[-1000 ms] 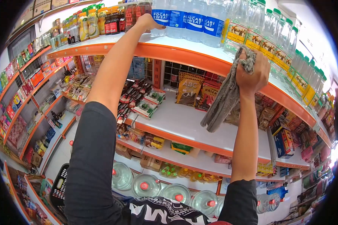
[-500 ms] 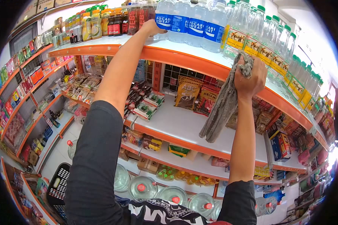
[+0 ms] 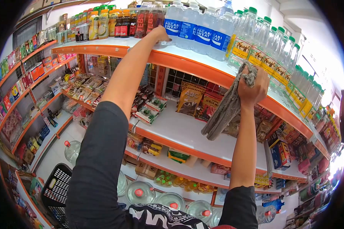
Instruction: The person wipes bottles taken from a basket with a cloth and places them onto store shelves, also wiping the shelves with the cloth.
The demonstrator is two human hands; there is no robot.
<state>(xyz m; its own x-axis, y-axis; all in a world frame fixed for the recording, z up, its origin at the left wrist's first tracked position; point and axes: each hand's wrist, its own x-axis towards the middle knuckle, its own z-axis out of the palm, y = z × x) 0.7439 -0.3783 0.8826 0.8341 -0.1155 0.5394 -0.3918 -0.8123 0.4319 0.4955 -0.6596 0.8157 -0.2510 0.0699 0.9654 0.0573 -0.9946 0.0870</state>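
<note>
Your right hand [image 3: 253,91] clenches the cloth [image 3: 223,114] at the shelf's [image 3: 187,67] edge; whether your left hand [image 3: 160,35] grips the blue-label bottle [image 3: 172,24], I can't tell. Green-capped bottles [image 3: 241,46] stand in rows; what's done or left doesn't show.

Main shelf unit [image 3: 179,124] has white boards w/ orange front edges, orange uprights [image 3: 160,82] & dark wire mesh [image 3: 174,84] at the back; a 2nd unit [image 3: 51,138], same colours, runs along the L side. Floor [image 3: 56,154] is pale tile, lower L, & the upper R wall [image 3: 320,57] is white. Light's bright overall, w/ strong glare [image 3: 339,157] at far R.
</note>
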